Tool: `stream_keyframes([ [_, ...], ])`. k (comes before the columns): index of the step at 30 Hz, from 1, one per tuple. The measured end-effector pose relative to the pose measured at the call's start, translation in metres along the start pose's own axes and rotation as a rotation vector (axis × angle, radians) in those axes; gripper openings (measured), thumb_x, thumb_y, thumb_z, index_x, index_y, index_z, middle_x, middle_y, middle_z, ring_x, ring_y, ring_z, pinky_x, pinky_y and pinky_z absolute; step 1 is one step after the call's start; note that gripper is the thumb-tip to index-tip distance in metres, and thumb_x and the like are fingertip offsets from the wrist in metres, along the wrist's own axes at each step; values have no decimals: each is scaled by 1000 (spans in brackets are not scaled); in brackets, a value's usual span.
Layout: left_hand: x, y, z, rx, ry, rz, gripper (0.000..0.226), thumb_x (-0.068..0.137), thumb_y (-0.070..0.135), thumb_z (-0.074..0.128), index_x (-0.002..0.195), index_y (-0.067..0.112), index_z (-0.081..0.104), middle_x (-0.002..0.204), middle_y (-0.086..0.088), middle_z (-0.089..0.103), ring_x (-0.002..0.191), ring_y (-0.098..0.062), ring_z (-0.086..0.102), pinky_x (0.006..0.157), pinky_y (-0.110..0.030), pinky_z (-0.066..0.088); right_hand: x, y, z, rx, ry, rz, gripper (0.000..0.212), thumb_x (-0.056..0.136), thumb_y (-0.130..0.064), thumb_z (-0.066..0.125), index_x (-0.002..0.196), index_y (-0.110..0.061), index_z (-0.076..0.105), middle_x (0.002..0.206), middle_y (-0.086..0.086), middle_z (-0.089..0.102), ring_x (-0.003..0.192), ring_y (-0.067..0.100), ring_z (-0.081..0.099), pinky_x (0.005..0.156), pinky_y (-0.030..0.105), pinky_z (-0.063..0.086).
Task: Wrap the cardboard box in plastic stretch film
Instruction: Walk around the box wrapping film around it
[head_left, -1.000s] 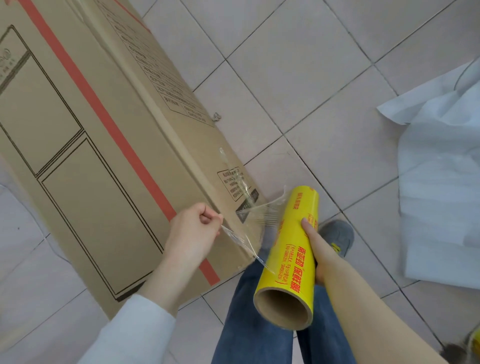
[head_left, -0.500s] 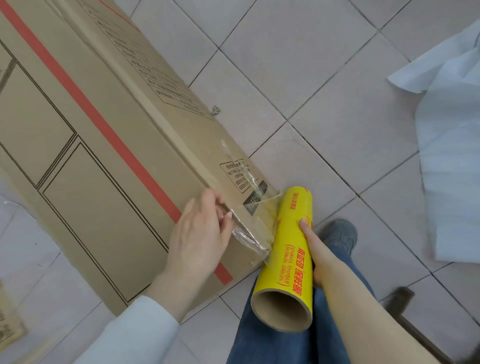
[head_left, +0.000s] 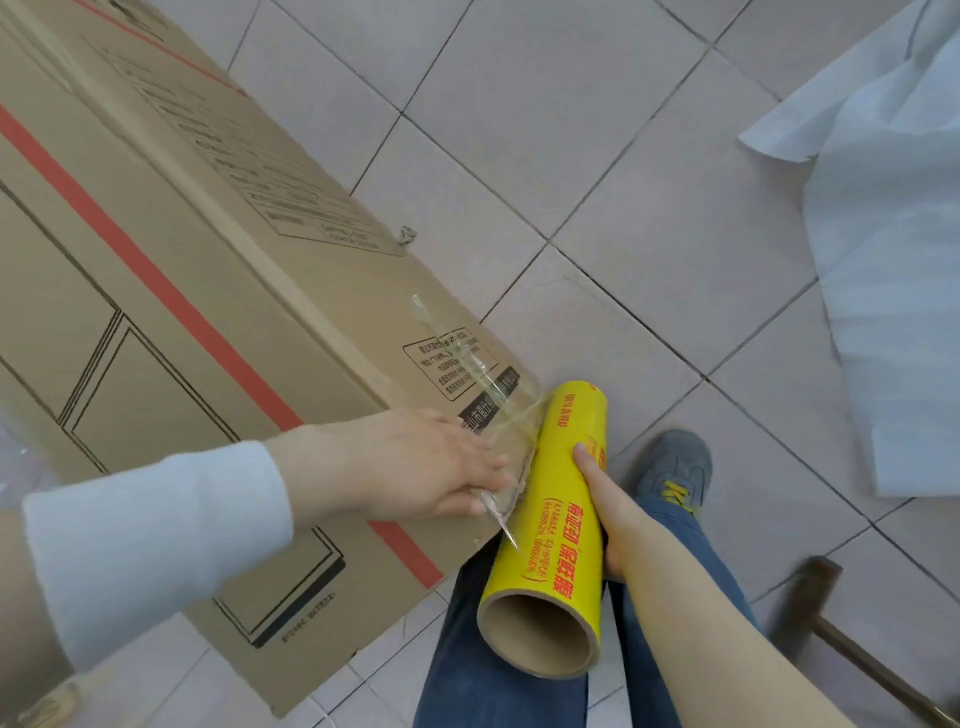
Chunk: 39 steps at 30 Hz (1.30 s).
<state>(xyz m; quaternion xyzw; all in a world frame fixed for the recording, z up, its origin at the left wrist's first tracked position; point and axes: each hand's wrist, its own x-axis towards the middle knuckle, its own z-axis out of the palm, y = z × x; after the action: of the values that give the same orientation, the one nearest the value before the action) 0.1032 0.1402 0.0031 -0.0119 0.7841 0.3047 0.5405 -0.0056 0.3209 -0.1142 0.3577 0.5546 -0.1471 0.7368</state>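
Note:
A long brown cardboard box (head_left: 171, 291) with a red stripe and black printed frames lies tilted across the left of the head view. My left hand (head_left: 426, 462) lies flat on the box's near corner, fingers spread, pressing the loose end of clear stretch film (head_left: 498, 426) against the cardboard. The film runs from that corner to a yellow roll (head_left: 556, 525) with red lettering and a cardboard core. My right hand (head_left: 605, 499) grips the roll from its right side, holding it right beside the box corner.
Grey tiled floor (head_left: 597, 171) spreads to the right of the box. A white sheet of wrapping material (head_left: 893, 234) lies at the right edge. My jeans-clad legs and a grey shoe (head_left: 675, 467) are below the roll. A brown wooden object (head_left: 831, 618) sits at lower right.
My left hand went from pinching the film end to lying flat on the box corner, sliding right toward the roll. The roll moved closer to the box, shortening the stretched film.

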Motion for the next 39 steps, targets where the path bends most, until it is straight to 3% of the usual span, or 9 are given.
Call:
stream_keyframes([
  [5,1,-11,-7,-109,112,1,42,98,44,27,137,38,39,150,22,29,139,5,21,108,-21,16,2,-7,-1,-27,8,-53,72,82,-59,57,136,-13,46,98,16,64,81,32,62,67,44,50],
  [9,-12,-21,-7,-117,100,-13,38,97,46,28,131,41,46,142,25,40,134,6,30,102,-18,18,4,-6,-5,-34,20,-45,70,81,-62,57,129,-12,51,95,16,66,82,33,63,77,47,50],
  [12,7,-21,-27,-294,72,-120,40,96,48,29,107,32,63,114,16,65,107,-5,56,93,-25,39,0,-4,-4,-23,26,-41,74,79,-61,61,133,-12,46,98,16,66,84,33,64,78,47,50],
  [14,37,-26,-43,-468,-1,-165,35,98,40,33,95,22,64,93,6,70,84,-11,62,80,-27,45,3,-2,-4,0,47,-61,97,73,-59,68,150,-23,21,113,16,64,90,33,65,72,46,54],
  [16,75,-36,-49,-537,-120,-229,30,99,34,35,98,14,58,84,-2,68,73,-15,61,76,-29,48,5,-3,-5,23,47,-117,105,77,-51,70,152,-34,-1,127,14,58,94,33,64,69,45,55],
  [21,162,-58,-36,-396,-168,-528,37,98,25,35,81,2,59,86,-12,66,64,-25,57,82,-34,48,20,-11,-13,17,-14,-172,90,76,-45,73,148,-27,23,121,14,61,96,33,66,70,43,57],
  [31,242,-78,1,-930,-96,-704,33,99,17,36,70,3,43,67,-9,53,54,-15,43,53,-23,36,49,-30,-31,9,-42,-191,121,46,-51,81,146,-25,18,127,11,54,109,33,58,90,54,50],
  [35,251,-95,6,-991,-21,-728,30,93,15,53,64,7,51,52,-2,52,51,-11,40,52,-20,36,60,-48,-26,90,7,-221,104,79,-45,70,153,-26,0,148,12,37,126,35,47,91,47,44],
  [39,255,-102,10,-975,-3,-750,27,91,27,56,77,5,51,68,-6,56,60,-14,50,60,-22,43,67,-59,-19,64,-31,-260,83,85,-36,68,150,-19,20,133,14,53,100,29,59,67,35,51],
])
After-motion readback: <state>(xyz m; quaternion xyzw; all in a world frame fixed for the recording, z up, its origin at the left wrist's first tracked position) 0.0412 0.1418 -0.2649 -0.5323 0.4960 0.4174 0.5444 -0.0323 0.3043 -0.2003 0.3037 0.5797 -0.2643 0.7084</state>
